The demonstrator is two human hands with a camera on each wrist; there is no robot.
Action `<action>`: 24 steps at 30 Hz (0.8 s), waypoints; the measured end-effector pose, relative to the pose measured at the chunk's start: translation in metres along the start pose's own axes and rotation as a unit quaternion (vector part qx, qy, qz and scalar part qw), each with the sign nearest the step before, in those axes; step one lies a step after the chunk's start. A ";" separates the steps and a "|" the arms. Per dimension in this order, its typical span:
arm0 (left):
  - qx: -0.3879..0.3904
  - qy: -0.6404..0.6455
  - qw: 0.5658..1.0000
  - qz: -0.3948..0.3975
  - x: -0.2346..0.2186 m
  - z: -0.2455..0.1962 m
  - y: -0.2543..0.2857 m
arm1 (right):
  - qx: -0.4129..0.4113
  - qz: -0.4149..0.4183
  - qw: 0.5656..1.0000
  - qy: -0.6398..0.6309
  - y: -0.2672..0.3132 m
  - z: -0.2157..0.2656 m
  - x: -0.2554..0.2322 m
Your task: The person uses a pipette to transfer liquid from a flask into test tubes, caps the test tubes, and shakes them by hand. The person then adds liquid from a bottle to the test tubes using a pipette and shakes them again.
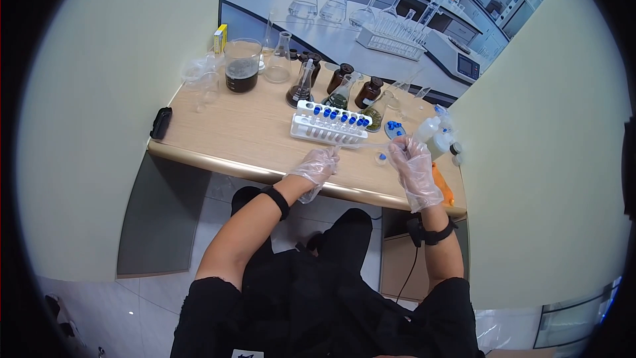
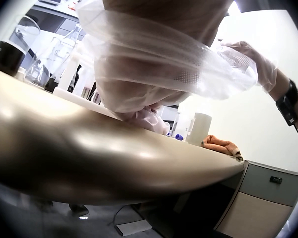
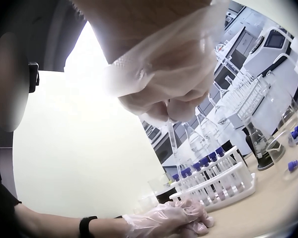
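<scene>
My right hand [image 1: 414, 169] [image 3: 164, 94], in a clear plastic glove, pinches a translucent dropper [image 3: 172, 141] that slants down toward the left hand. Gloved too, my left hand [image 1: 317, 167] [image 3: 171, 218] is curled in front of the rack around what looks like a clear test tube, mostly hidden by the fingers. Just behind it stands a white rack [image 1: 329, 134] [image 3: 251, 184] of test tubes with blue caps [image 1: 343, 117]. One loose blue cap [image 1: 382, 157] [image 3: 293, 165] lies right of the rack.
Behind the rack are flasks with dark contents [image 1: 299, 95], brown bottles [image 1: 368, 94] and a beaker of dark liquid [image 1: 242, 79]. A dish of blue caps [image 1: 395, 130], a white bottle [image 1: 438, 144] and an orange cloth [image 1: 442, 185] are at the right; a black case [image 1: 161, 123] lies far left.
</scene>
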State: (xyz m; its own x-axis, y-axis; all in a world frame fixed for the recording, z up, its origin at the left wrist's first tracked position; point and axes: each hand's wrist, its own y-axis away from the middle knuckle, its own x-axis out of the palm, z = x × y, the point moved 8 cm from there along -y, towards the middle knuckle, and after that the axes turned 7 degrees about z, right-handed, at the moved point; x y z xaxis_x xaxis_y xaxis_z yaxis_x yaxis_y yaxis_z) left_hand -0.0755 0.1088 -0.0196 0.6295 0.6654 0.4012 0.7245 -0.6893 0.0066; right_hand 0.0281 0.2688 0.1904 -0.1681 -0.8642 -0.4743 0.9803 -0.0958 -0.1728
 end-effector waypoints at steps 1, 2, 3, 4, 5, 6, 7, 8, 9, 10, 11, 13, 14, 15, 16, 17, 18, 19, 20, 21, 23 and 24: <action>0.003 0.001 1.000 -0.001 0.000 0.000 0.000 | -0.041 -0.004 0.999 0.019 -0.002 0.005 0.001; 0.003 0.001 1.000 -0.001 -0.001 0.000 0.000 | -0.083 -0.008 0.996 0.039 -0.002 0.011 0.001; 0.006 -0.005 1.000 0.000 -0.001 0.000 0.000 | -0.083 -0.008 0.996 0.039 0.000 0.011 -0.001; 0.008 -0.012 1.000 0.002 0.000 -0.001 0.000 | -0.024 0.003 1.000 0.013 0.003 0.017 0.002; 0.008 -0.012 1.000 0.002 0.000 -0.001 0.000 | 0.034 0.013 0.999 -0.013 0.006 0.016 0.003; -0.004 0.022 1.000 -0.002 0.000 0.001 0.000 | 0.034 0.013 0.999 -0.013 0.005 0.016 0.003; -0.016 0.056 0.998 -0.005 0.001 0.002 0.001 | -0.001 0.006 1.000 0.029 0.004 0.021 0.001; -0.016 0.056 0.998 -0.005 0.002 0.000 0.002 | -0.037 0.000 0.997 0.070 0.004 0.027 0.001; -0.010 0.016 1.000 -0.004 0.003 -0.003 0.004 | -0.037 -0.001 0.997 0.071 0.005 0.029 0.001; -0.003 -0.025 1.000 -0.004 0.002 -0.005 0.004 | -0.021 -0.005 0.997 0.068 0.005 0.030 0.001; -0.003 -0.025 1.000 -0.004 0.002 -0.004 0.004 | -0.004 -0.009 0.998 0.065 0.006 0.030 0.001; 0.001 -0.016 1.000 0.004 0.002 -0.003 0.002 | 0.008 -0.010 0.998 0.062 0.008 0.033 0.001; 0.001 -0.016 1.000 0.004 0.002 -0.002 0.001 | 0.020 -0.012 0.998 0.059 0.008 0.032 0.001; -0.002 -0.021 1.000 -0.002 0.000 0.000 0.000 | 0.021 -0.012 0.998 0.059 0.008 0.031 0.002; -0.004 -0.025 1.000 -0.009 0.000 -0.001 0.000 | 0.008 -0.018 0.998 0.062 0.008 0.033 0.001; -0.005 -0.026 1.000 -0.008 0.000 -0.001 0.001 | -0.005 -0.024 0.998 0.064 0.009 0.033 0.001; -0.010 0.012 1.000 -0.002 0.001 -0.001 0.001 | -0.005 -0.025 0.998 0.064 0.008 0.029 0.000; -0.014 0.050 0.999 0.003 0.003 0.000 0.001 | -0.025 -0.024 0.997 0.070 0.007 0.028 0.000; -0.014 0.050 0.999 0.003 0.003 -0.001 0.002 | -0.046 -0.023 0.996 0.075 0.007 0.028 0.000; -0.015 0.045 0.999 -0.003 0.003 -0.001 0.002 | -0.046 -0.023 0.996 0.075 0.006 0.026 0.000; -0.015 0.040 0.999 -0.009 0.002 -0.001 0.003 | -0.062 -0.026 0.992 0.105 0.007 0.030 0.001; -0.012 0.037 0.999 -0.005 0.002 -0.002 0.004 | -0.062 -0.026 0.992 0.105 0.008 0.032 0.001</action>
State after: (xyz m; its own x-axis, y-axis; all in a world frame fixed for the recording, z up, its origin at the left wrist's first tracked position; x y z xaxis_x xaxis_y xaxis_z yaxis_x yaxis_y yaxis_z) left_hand -0.0722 0.1072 -0.0173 0.5987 0.6499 0.4681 0.7231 -0.6900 0.0331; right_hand 0.0394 0.2513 0.2166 -0.2488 -0.7362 -0.6294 0.9518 -0.0653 -0.2998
